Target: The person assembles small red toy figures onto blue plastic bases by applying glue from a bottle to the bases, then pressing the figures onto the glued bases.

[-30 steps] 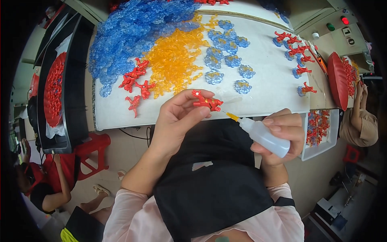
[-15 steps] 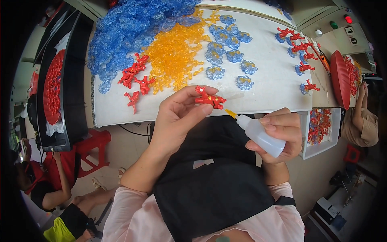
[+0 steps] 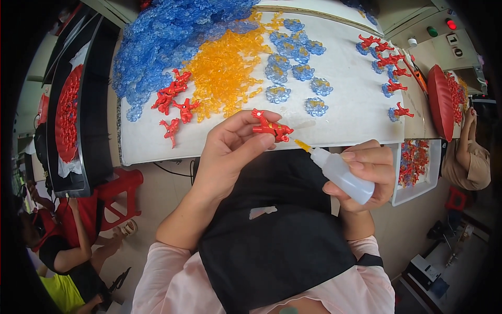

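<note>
Between the thumb and fingers of my left hand (image 3: 227, 149) is a red toy figure (image 3: 273, 131) with gold and dark markings, held above the table's front edge. My right hand (image 3: 366, 175) is wrapped round a translucent squeeze bottle (image 3: 345, 177), tilted so its yellow nozzle tip (image 3: 301, 145) points at the figure. A small gap parts the tip from the figure. Several more red figures (image 3: 185, 108) lie left of a heap of yellow translucent pieces (image 3: 225, 70). Beyond my hands, blue translucent bases (image 3: 316, 107) with yellow bits on them stand in loose rows.
A large heap of blue translucent pieces (image 3: 157, 47) covers the back left of the white table (image 3: 350, 115). Red figures on blue bases (image 3: 401, 111) line the right side. A white bin (image 3: 434, 178) and red tray (image 3: 441, 104) stand at right; a black rack (image 3: 102, 104) at left.
The squeeze bottle has drawn slightly right and down, away from the figure. My left hand has barely moved. At the lower left, another person's legs have shifted.
</note>
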`<state>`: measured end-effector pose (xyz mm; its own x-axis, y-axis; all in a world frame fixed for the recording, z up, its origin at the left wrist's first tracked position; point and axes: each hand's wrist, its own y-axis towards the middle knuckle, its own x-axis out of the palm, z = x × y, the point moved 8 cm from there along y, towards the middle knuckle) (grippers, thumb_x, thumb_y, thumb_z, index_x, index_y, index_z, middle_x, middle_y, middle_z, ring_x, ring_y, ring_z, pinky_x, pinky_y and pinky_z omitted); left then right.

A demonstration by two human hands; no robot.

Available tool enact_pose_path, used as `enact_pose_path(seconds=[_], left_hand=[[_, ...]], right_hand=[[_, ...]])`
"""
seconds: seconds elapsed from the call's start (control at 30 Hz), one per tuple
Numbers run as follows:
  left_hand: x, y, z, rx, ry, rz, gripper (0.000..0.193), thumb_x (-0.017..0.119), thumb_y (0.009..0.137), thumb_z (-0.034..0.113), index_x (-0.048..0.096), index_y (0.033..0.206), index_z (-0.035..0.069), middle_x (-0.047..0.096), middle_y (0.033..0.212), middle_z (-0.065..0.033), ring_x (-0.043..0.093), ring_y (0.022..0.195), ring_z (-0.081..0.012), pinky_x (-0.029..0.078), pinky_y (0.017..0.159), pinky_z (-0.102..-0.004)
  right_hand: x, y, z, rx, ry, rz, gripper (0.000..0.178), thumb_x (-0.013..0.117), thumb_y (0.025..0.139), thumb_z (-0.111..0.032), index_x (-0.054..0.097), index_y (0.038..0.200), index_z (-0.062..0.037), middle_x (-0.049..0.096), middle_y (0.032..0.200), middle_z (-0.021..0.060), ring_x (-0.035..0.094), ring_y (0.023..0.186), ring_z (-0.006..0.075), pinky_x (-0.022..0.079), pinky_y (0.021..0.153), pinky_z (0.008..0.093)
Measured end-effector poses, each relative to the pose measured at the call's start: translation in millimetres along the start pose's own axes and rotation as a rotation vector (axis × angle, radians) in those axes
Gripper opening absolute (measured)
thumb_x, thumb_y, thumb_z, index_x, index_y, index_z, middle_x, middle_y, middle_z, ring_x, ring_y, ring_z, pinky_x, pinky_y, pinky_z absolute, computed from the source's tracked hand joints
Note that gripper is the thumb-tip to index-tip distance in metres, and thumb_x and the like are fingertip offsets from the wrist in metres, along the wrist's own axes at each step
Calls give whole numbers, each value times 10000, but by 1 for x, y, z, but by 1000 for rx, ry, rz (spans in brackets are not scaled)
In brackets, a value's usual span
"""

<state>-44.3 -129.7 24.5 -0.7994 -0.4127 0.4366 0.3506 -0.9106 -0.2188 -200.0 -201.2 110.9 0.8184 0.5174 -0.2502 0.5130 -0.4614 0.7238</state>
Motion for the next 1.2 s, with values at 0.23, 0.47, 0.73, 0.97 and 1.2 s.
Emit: enact_pose_path(seconds=[0.23, 0.47, 0.73, 0.97, 1.2], left_hand=[[3, 0, -11, -91, -199, -58, 240, 535, 817, 64, 501, 1043, -8, 595, 908, -88, 577, 807, -132, 450, 745, -246], [8, -2, -15, -128, -232, -80, 241, 535, 821, 78, 498, 1042, -10, 596, 896, -91, 578, 804, -142, 455, 733, -255], [0, 7, -16, -184, -340, -83, 235, 527, 825, 91, 500, 1039, -1, 587, 920, -89, 580, 798, -147, 470, 732, -267], [-26, 4, -11, -48, -361, -36, 212, 551, 814, 113, 515, 1011, 45, 573, 941, -64, 565, 813, -137, 458, 732, -267], [-41, -7, 3, 49, -349, 35, 203, 542, 826, 112, 498, 1013, 45, 568, 889, -48, 582, 808, -146, 469, 727, -257]], right_hand=[[-2, -3, 0, 14, -34, 14, 457, 809, 528, -106, 531, 885, -42, 534, 808, 94, 563, 658, 181, 447, 527, 242], [-1, -5, 2, 13, -37, 10, 466, 811, 517, -103, 538, 891, -41, 537, 796, 88, 572, 666, 185, 450, 529, 252], [-2, -2, 10, -4, -44, -15, 467, 803, 524, -72, 518, 894, -48, 546, 827, 111, 575, 710, 195, 468, 566, 264], [-41, -29, 84, 419, -252, -85, 336, 597, 621, 74, 496, 933, -2, 470, 906, 113, 466, 899, 214, 397, 803, 300], [10, -2, 73, 111, -407, -438, 273, 555, 627, 104, 507, 873, -2, 485, 871, 139, 506, 811, 266, 406, 748, 320]])
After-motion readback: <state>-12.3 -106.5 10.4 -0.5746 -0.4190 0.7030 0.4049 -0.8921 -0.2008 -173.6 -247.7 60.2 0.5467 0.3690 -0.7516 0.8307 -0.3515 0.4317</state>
